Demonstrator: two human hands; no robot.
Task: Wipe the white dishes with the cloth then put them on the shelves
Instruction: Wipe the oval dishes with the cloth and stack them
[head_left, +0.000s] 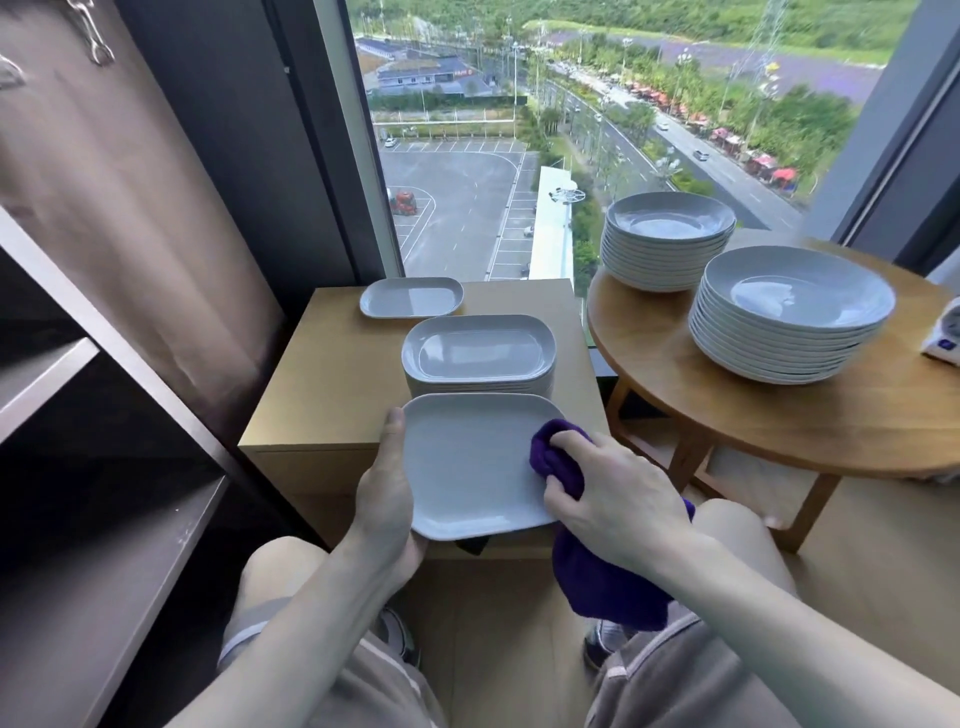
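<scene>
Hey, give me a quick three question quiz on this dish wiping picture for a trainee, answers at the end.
1. True or false: the right hand presses the purple cloth on the held plate, which the left hand grips.
2. How many stacks of round bowls stand on the round table? A one, B two, C three.
3. Fill in: on the cabinet, the lone plate lies ___ the plate stack, nearer the window.
Key: 1 true; 2 B; 3 behind.

bare forearms (311, 613), beige shorts (691, 680) with pale trim, dark sneakers (597, 652)
</scene>
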